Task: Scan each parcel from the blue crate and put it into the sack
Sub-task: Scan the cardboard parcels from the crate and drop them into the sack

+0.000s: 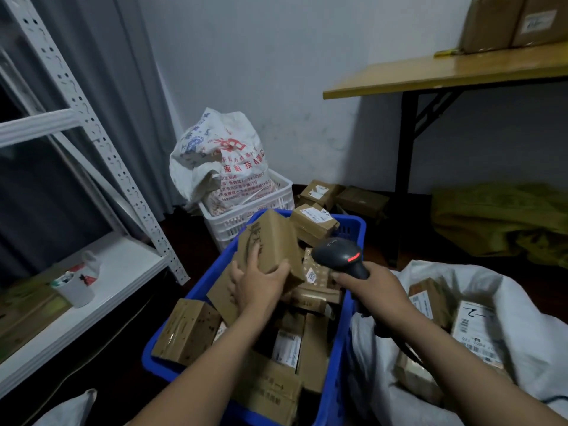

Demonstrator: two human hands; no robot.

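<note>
The blue crate (350,305) stands in the middle of the floor, heaped with several brown cardboard parcels. My left hand (259,279) grips one tilted brown parcel (273,241) above the heap, fingers curled round its lower end. Just right of it, my right hand (373,285) holds a black barcode scanner (339,252) by the handle; a red light glows on its head, which points toward the crate. An open white sack (522,339) lies at the right with a few labelled parcels (473,327) inside.
A white crate (270,201) holding a printed white bag (221,161) stands behind the blue one. Loose boxes (319,192) lie on the floor by the wall. A white metal rack (101,272) is at left, a wooden table (445,72) at upper right, olive cloth (498,219) beneath it.
</note>
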